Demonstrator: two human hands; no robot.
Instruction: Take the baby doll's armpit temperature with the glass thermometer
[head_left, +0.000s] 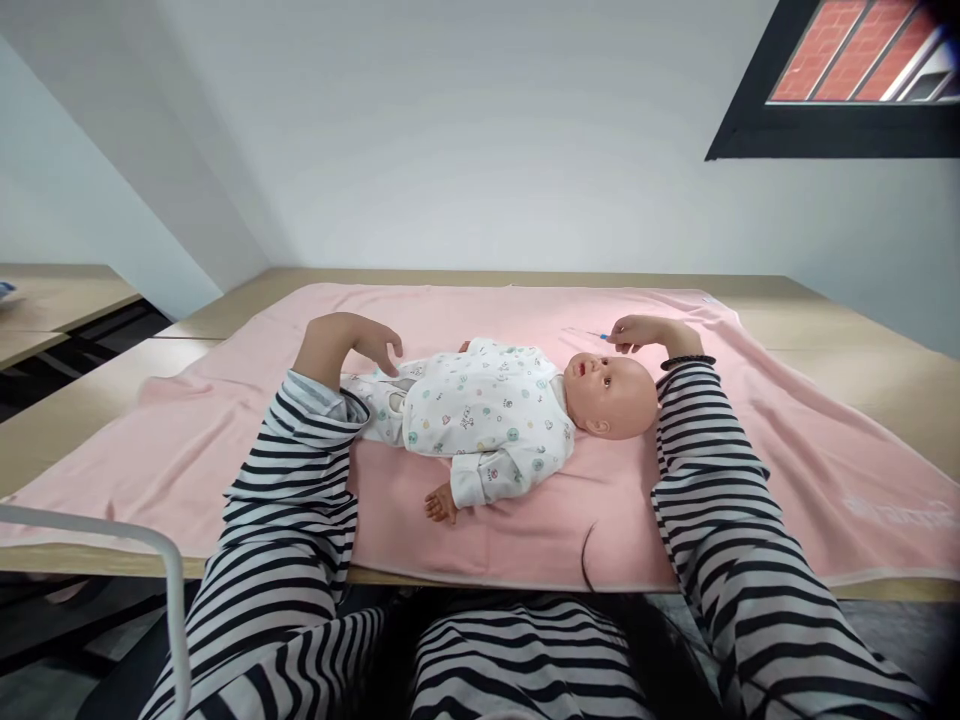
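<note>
Left hand (352, 342) arched with fingers loosely spread over the doll's (495, 410) legs, right hand (643, 333) bent, pinching a small blue-tipped stick (598, 335) beyond its head, pink blanket (225, 430) across the bench (862, 350).

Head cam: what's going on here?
A person in striped sleeves has a baby doll lying on its back on a pink blanket spread over a wooden table. The left hand hovers over the doll's legs. The right hand, past the doll's head, pinches a small thin blue-tipped item, too small to identify.
</note>
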